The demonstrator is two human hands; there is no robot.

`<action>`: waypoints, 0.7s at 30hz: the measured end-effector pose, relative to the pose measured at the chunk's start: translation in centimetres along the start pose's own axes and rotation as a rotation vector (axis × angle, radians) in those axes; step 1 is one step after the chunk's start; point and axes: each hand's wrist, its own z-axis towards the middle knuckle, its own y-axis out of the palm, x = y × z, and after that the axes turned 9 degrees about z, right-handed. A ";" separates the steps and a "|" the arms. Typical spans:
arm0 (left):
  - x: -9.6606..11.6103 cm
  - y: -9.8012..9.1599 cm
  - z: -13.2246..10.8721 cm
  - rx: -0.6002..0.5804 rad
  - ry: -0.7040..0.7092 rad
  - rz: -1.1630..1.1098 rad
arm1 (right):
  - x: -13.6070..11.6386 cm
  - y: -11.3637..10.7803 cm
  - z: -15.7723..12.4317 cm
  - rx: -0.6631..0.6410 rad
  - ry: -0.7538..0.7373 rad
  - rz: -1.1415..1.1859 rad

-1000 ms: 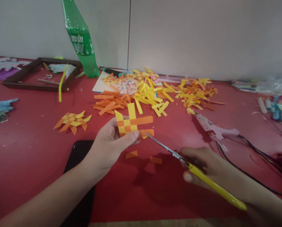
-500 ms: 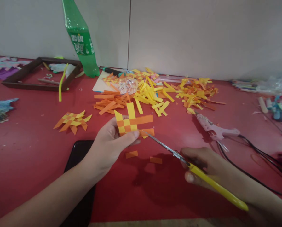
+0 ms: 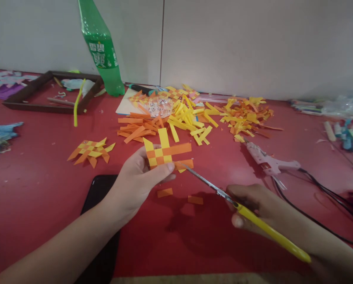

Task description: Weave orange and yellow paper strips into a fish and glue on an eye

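Note:
My left hand (image 3: 137,179) pinches a small woven square of yellow and orange paper strips (image 3: 164,154) above the red table (image 3: 40,185). Loose strip ends stick out from the weave on the top and right. My right hand (image 3: 254,211) grips yellow-handled scissors (image 3: 244,213). Their thin blades reach up-left, with the tips at the lower right strip ends of the weave. Two small orange offcuts (image 3: 179,196) lie on the table just below the weave.
A finished woven piece (image 3: 90,152) lies left. Heaps of yellow and orange strips (image 3: 191,114) lie behind, with a pink glue gun (image 3: 268,159) and its black cable to the right. A green bottle (image 3: 101,47), a wooden frame (image 3: 50,92) and a black phone (image 3: 101,221) are also there.

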 end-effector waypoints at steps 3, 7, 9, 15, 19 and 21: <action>-0.1 0.0 0.1 -0.005 0.005 0.007 | 0.1 0.0 0.1 0.005 -0.019 -0.010; -0.3 -0.1 0.1 -0.011 0.007 0.003 | 0.1 0.0 0.2 0.007 -0.031 -0.015; -0.3 -0.1 0.1 -0.015 0.005 -0.005 | 0.1 0.0 0.2 0.000 -0.021 -0.011; -0.2 0.0 0.0 -0.002 -0.003 0.007 | -0.2 0.0 0.2 0.007 0.018 -0.030; -0.2 -0.1 0.0 -0.004 -0.005 -0.001 | -0.3 -0.1 0.3 0.013 0.032 -0.032; -0.2 -0.1 0.0 -0.011 -0.003 -0.011 | -0.3 -0.1 0.4 0.022 0.028 -0.033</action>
